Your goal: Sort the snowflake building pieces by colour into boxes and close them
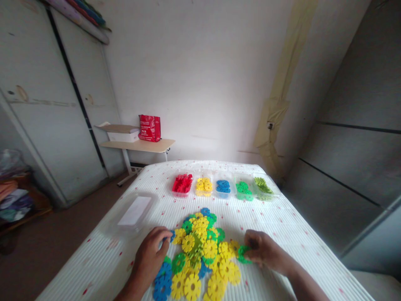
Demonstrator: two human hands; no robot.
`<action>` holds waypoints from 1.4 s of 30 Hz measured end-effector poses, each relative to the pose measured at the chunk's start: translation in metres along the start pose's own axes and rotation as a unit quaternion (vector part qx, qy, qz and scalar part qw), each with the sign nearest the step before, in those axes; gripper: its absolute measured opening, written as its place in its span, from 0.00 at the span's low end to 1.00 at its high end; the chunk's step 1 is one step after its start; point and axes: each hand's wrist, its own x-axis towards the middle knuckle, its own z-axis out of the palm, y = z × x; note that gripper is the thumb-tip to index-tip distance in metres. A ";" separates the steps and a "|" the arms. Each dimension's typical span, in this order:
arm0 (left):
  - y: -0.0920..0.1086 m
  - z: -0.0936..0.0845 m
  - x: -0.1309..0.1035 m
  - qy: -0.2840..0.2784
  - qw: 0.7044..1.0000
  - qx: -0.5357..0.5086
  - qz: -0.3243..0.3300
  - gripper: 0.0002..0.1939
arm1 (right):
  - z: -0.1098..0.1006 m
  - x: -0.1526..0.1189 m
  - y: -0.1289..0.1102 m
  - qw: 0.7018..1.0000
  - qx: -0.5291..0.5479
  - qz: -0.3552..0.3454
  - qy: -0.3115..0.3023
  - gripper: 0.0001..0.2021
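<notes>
- Notched discs (210,248), thin, flat, round plastic with slotted rims: one loose, overlapping heap in yellow, green and blue, at the clock's centre, twelve pointing to the far wall. Too overlapped to count; yellow predominates. A lime spiky cluster (196,250), one, sits mid-heap.
- Left hand (152,251), one, at nine o'clock: fingers curled, tips at a blue disc (172,236); whether it is gripped, I cannot tell.
- Right hand (265,251), one, at three o'clock: thumb and fingers closed on a green disc (244,254) beside the heap's yellow edge.
- Containers (223,195), clear plastic, five, in a row from nearly twelve round to two o'clock: red, yellow, blue, green and lime pieces, one colour apiece.
- Clear plastic lid or tray (127,228), rounded corners, one, at ten o'clock, with one white sheet (134,211).
- Surface (106,251), one, under ribbed white cloth with small red marks.
- Side table (153,146), pale top, one, towards eleven: one glossy red bag (150,128), one white box (123,136).
</notes>
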 end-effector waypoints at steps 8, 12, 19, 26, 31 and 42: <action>-0.004 0.004 0.001 -0.006 1.000 0.002 -0.001 0.09 | -0.062 0.055 -0.031 0.952 0.042 -0.045 0.299 0.10; -0.001 0.002 0.001 -0.004 1.000 0.009 -0.004 0.09 | -0.074 0.073 -0.036 0.919 0.021 -0.038 0.392 0.13; 0.020 -0.007 -0.002 -0.003 0.996 0.063 0.060 0.10 | -0.021 0.060 0.004 0.922 -0.117 -0.097 0.355 0.12; 0.072 -0.005 -0.012 -0.102 0.972 0.094 0.188 0.21 | 0.002 0.050 0.023 0.937 -0.184 -0.083 0.284 0.09; 0.072 0.014 -0.019 -0.082 0.975 0.136 0.153 0.30 | 0.002 0.054 0.025 0.932 -0.221 -0.075 0.279 0.08; 0.068 0.008 -0.016 -0.045 0.980 0.108 0.159 0.12 | 0.002 0.056 0.028 0.925 -0.248 -0.086 0.274 0.10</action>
